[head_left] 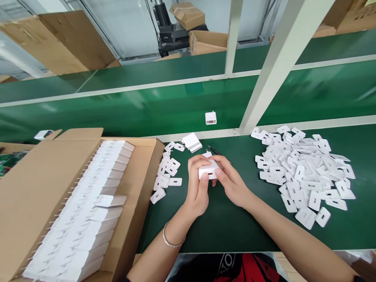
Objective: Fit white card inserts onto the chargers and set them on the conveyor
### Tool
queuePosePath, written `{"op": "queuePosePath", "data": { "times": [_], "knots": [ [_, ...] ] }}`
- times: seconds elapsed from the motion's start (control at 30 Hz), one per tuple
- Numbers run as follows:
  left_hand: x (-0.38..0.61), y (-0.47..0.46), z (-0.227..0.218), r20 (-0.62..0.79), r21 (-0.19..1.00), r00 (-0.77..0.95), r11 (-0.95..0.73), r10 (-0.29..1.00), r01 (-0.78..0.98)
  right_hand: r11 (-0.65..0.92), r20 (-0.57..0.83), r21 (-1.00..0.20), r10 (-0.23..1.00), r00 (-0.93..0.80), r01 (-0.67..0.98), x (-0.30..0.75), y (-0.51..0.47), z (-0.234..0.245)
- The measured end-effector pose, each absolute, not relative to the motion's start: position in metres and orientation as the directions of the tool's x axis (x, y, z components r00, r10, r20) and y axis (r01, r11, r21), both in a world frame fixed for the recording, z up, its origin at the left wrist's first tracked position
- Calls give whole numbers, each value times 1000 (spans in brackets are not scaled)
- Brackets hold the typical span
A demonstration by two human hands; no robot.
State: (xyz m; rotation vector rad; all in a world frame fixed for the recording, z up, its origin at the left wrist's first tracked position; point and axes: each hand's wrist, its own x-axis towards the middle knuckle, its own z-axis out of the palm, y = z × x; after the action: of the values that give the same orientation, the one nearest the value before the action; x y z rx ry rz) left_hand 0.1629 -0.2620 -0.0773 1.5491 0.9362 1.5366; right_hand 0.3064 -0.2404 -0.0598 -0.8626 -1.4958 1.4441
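Observation:
A white charger (208, 170) with a small slot in its end face is held between my two hands above the green table. My left hand (197, 186) wraps its left side, with the thumb against the slotted end. On the other side my right hand (230, 178) grips it, thumb pressed at the end's right edge. Just behind the hands lies a pair of dark tweezers (216, 150), partly hidden. A white charger (192, 142) with its prongs to the left lies farther back. Small white slotted end plates (170, 168) are scattered left of my hands.
A large pile of white slotted plates (305, 168) covers the right of the table. At the left, an open cardboard box (143, 172) holds rows of white chargers (88, 211). One charger (210, 118) sits by the green back panel. A white post (273, 66) rises behind the table.

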Motion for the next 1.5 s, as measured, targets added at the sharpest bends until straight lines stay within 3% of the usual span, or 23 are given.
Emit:
{"op": "queuePosePath", "data": {
  "times": [0.17, 0.23, 0.4, 0.63, 0.87, 1.1, 1.33, 1.5],
  "knots": [
    [153, -259, -72, 466, 838, 27, -450, 885, 308, 148, 169, -984, 943, -286, -96, 308, -238, -63],
    [149, -256, -71, 461, 819, 56, -449, 886, 356, 171, 185, -982, 946, -266, -77, 310, -238, -64],
    [148, -251, -69, 475, 816, 83, -473, 876, 332, 184, 191, -982, 945, -266, -51, 311, -237, -64],
    [150, -249, -72, 489, 829, 35, -477, 871, 290, 85, 89, -996, 963, -254, -30, 306, -238, -64],
    [149, -250, -71, 344, 914, 82, -354, 935, 196, 66, 72, -997, 976, -203, -36, 307, -237, -67],
    [146, -245, -75, 466, 831, 92, -471, 880, 297, 52, 58, -998, 969, -240, -31, 307, -238, -64],
    [146, -246, -76, 300, 933, 75, -308, 951, 187, -2, -1, -1000, 983, -185, -8, 306, -238, -62],
    [146, -246, -73, 330, 915, 123, -349, 936, 202, -7, -4, -1000, 986, -168, -14, 307, -237, -60]
  ]
}}
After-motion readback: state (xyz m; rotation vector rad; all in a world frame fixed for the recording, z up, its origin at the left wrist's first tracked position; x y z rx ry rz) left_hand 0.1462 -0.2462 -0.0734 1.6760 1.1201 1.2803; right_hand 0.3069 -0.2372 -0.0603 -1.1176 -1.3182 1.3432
